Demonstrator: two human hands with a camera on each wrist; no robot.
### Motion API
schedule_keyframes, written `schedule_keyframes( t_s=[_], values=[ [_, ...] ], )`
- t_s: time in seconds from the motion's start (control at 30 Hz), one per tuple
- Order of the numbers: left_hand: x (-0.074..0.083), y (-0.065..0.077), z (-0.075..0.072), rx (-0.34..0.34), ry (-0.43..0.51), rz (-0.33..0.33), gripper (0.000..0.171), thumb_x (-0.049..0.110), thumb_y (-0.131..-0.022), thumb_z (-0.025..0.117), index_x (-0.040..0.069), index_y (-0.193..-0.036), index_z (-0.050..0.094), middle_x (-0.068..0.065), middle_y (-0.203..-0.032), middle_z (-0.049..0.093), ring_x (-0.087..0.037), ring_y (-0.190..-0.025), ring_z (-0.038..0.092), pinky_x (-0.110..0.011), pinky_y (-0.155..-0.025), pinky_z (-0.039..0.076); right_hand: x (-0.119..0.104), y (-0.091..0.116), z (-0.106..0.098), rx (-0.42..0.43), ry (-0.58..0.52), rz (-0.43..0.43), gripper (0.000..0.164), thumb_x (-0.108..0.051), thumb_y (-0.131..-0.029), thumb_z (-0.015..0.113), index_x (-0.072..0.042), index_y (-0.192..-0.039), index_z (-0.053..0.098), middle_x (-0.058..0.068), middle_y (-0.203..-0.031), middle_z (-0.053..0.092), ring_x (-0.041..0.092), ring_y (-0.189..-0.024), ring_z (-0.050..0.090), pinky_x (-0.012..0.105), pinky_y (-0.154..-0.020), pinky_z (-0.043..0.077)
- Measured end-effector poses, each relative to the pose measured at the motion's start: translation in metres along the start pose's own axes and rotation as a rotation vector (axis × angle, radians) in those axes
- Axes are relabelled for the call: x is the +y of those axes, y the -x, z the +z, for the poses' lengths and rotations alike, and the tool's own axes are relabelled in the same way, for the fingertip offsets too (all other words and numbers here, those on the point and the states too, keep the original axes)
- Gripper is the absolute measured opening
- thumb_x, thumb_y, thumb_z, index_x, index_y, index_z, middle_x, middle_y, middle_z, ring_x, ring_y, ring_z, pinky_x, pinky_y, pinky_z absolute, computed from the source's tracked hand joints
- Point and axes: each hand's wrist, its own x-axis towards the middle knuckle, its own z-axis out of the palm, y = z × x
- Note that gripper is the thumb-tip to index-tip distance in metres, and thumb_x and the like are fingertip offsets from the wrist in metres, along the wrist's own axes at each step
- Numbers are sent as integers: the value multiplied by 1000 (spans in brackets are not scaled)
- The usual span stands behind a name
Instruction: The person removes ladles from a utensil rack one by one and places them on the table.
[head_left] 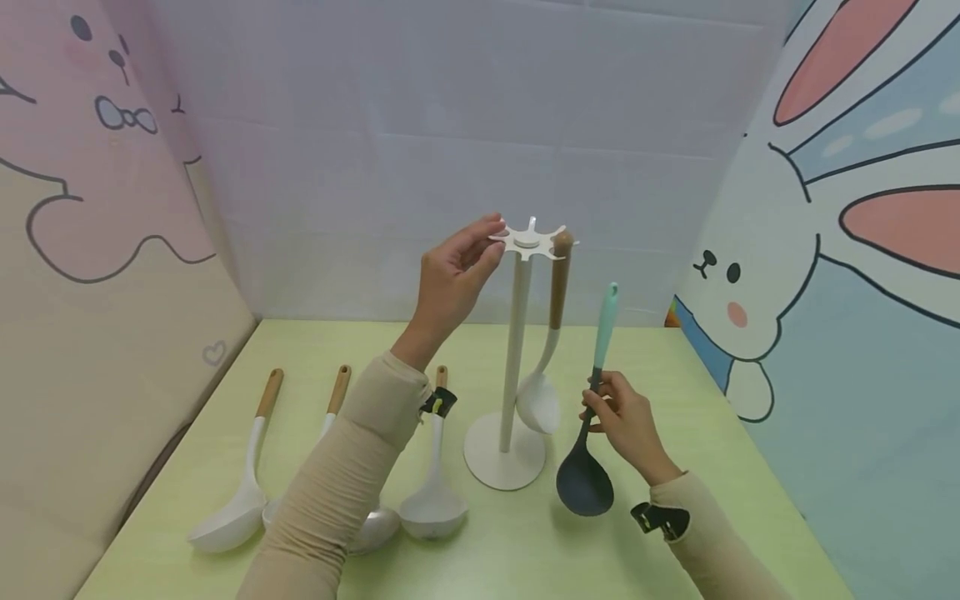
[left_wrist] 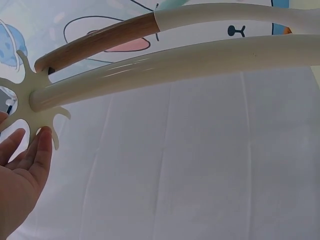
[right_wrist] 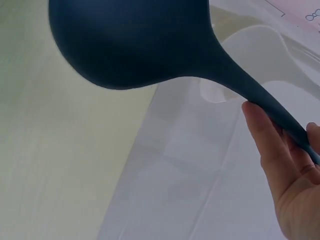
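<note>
My left hand (head_left: 453, 271) pinches a prong of the star-shaped top on a white utensil stand (head_left: 517, 350). The left wrist view shows the fingertips (left_wrist: 45, 137) at the edge of that prong. From another prong hangs a white ladle (head_left: 538, 403) by its wooden handle, on the right of the pole. My right hand (head_left: 624, 417) grips a dark ladle (head_left: 585, 482) with a mint-green handle by its shaft, bowl downward, to the right of the stand. In the right wrist view the thumb and fingers meet around the dark shaft (right_wrist: 265, 102).
On the table's left lie a white ladle with a wooden handle (head_left: 236, 512), a wooden-handled utensil (head_left: 340, 387) partly hidden by my left sleeve, and another white ladle (head_left: 433, 508). A pale cloth wall (head_left: 465, 125) stands behind, with cartoon-printed panels at both sides.
</note>
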Motion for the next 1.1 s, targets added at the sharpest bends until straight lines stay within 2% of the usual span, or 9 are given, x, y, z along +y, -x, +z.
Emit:
schedule_keyframes(
  t_s=[0.4, 0.67, 0.83, 0.97, 1.1],
  values=[
    [-3, -1, 1, 2, -23, -3, 27, -3, -95, 59, -12, -120, 64, -21, -133, 60, -33, -107, 67, -31, -91, 54, 32, -5, -11, -190, -20, 231, 20, -7, -101, 57, 5, -117, 52, 13, -86, 65, 39, -77, 71, 41, -58, 61],
    [-1, -2, 2, 0, -38, -3, 26, -3, -96, 59, -12, -119, 65, -22, -132, 60, -32, -112, 66, -31, -90, 55, 59, -9, -5, -317, -1, 377, 20, -7, -102, 54, 9, -115, 51, 21, -89, 62, 39, -76, 71, 43, -57, 60],
    [0, -1, 3, -8, -37, -14, 25, -2, -96, 57, -11, -118, 66, -21, -133, 60, -29, -120, 61, -31, -91, 55, 68, -11, -2, -359, -17, 423, 14, -4, -102, 53, 9, -109, 51, 26, -89, 61, 36, -70, 70, 45, -57, 60],
    [0, -1, 3, -11, -63, -6, 26, -1, -96, 56, -10, -118, 68, -20, -134, 60, -25, -127, 56, -31, -92, 54, 73, -12, 3, -384, 8, 421, 12, -3, -101, 53, 8, -105, 51, 27, -87, 62, 35, -68, 70, 46, -56, 60],
    [0, -2, 1, -18, -89, 6, 25, 1, -97, 56, -8, -117, 69, -18, -134, 60, -25, -121, 61, -32, -91, 55, 80, -15, 7, -397, 63, 416, 10, -2, -101, 53, 7, -102, 52, 25, -86, 64, 32, -65, 69, 44, -54, 60]
  ],
)
